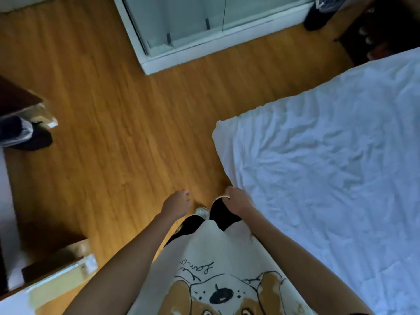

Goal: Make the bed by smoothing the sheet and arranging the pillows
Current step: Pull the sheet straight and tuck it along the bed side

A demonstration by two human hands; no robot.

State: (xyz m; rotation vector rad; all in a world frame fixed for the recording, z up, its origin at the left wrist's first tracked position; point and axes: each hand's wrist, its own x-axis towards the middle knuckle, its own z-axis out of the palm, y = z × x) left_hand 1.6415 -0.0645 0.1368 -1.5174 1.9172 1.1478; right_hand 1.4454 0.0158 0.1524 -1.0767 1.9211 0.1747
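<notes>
Creased white cloth sheet (pixel 329 155), smooth glossy wood floor (pixel 113 110), glass-fronted cabinet (pixel 181 23).

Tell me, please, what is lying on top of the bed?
Only a wrinkled white sheet shows on the bed; no pillows are in view. The mattress beneath is covered, and the bed's far end runs out of frame.

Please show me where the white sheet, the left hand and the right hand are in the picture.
white sheet (pixel 329 155), head view, on its wrinkled top surface.
left hand (pixel 176 204), head view, on the back of the hand.
right hand (pixel 237 201), head view, on the back of the hand.
</notes>
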